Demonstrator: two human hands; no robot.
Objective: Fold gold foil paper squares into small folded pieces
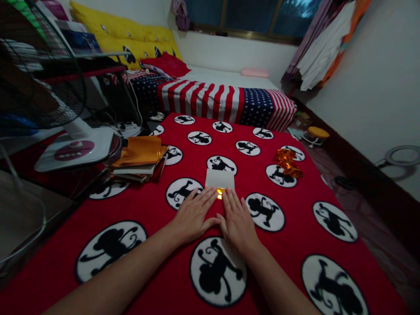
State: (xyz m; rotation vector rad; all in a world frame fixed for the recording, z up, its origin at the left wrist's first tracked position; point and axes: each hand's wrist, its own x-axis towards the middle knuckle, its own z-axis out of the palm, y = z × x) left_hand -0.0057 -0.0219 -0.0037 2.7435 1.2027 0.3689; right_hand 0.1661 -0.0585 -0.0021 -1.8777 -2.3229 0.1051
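On red cloth [295, 238]: left hand [195, 215], right hand [239, 221] touching paper [219, 178].

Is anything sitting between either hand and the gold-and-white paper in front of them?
Nothing visible: the left hand and right hand both reach the near part of the paper directly. The orange-topped stack lies apart to the left, the crumpled foil apart to the right.

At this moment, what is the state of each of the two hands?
Left hand: open, palm down, fingertips on the white-and-gold paper.
Right hand: open, palm down, fingertips on the same paper.
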